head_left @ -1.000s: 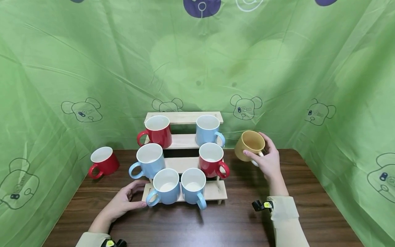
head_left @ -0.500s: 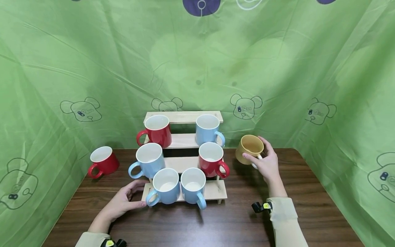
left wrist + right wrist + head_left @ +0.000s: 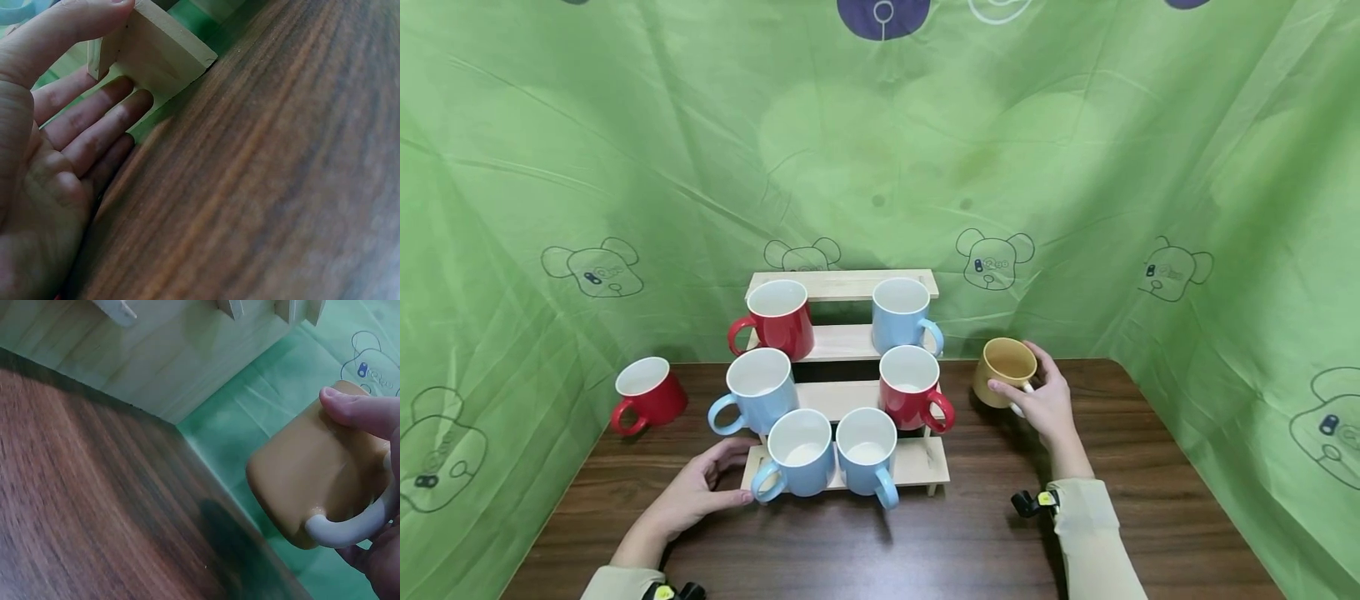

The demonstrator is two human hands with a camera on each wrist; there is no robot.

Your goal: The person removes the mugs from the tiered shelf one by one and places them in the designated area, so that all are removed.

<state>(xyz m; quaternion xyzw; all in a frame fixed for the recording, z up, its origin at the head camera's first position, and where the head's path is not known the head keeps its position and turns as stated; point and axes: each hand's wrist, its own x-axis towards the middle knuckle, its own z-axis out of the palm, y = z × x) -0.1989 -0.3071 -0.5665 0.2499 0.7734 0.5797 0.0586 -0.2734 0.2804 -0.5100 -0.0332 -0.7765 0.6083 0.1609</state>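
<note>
My right hand [image 3: 1043,398] grips a yellow mug [image 3: 992,382] to the right of a stepped wooden rack [image 3: 838,286]. Its thumb lies on the mug's near side, and the white handle [image 3: 353,530] shows under the hand in the right wrist view. A dark shadow lies on the table below the mug, which looks held just above it. My left hand [image 3: 691,492] holds the left end of the rack's lowest shelf between thumb and fingers. Light blue mugs [image 3: 800,454] and red mugs [image 3: 781,327] stand upright on the rack's lower tiers.
One more red mug [image 3: 652,393] stands on the dark wooden table [image 3: 955,550], left of the rack. Green printed cloth [image 3: 1075,167] hangs along the back and both sides. The top shelf is the rack's farthest part.
The yellow mug has come down toward the table in my right hand and tilts a little less. My left hand keeps its place at the rack.
</note>
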